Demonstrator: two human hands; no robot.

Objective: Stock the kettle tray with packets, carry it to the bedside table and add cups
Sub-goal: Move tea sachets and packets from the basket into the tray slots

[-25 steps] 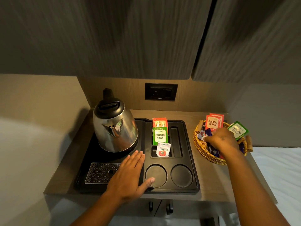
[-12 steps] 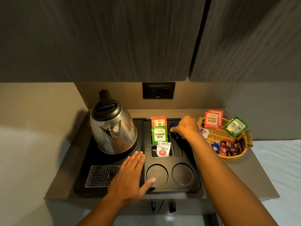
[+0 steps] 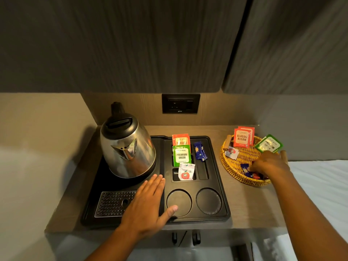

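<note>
- Left hand (image 3: 148, 204): palm down, fingers straight and together, flat on the black plastic kettle tray (image 3: 223, 187) near its front edge; thumb tip at the rim of the left round cup recess (image 3: 178, 201). It grasps nothing.
- Right hand (image 3: 269, 164): inside the round woven wicker basket (image 3: 235, 166), fingers curled down among small blue and red packets (image 3: 252, 173) at the basket's front right. Whether they have closed on one cannot be told.
- Black plastic kettle tray: on the brown counter (image 3: 244, 208), towards its left and front edge.
- Stainless steel kettle with black lid (image 3: 127, 147): upright on the tray's back left section.
- Perforated metal drip grille (image 3: 113, 203): front left corner of the tray, partly under the left hand.
- Orange "Classic" tea sachet (image 3: 180, 139): upright in the tray's rear centre slot.
- Green "Premium Green" tea sachet (image 3: 181, 155): upright, just in front of the orange one, overlapping it.
- White sachet with red apple mark (image 3: 186, 172): leaning in the small square compartment, in front of the green sachet.
- Dark blue foil packet (image 3: 200, 151): tilted in the long narrow slot at the tray's right.
- Right round cup recess (image 3: 209, 201): front right corner of the tray.
- Wicker basket: on the counter's right side, apart from the tray; it also holds red "Classic Assam" sachets (image 3: 243, 137), a green sachet (image 3: 269, 144) and a white sachet (image 3: 232, 152).
- Black wall socket plate (image 3: 180, 103): on the back panel above the counter.
</note>
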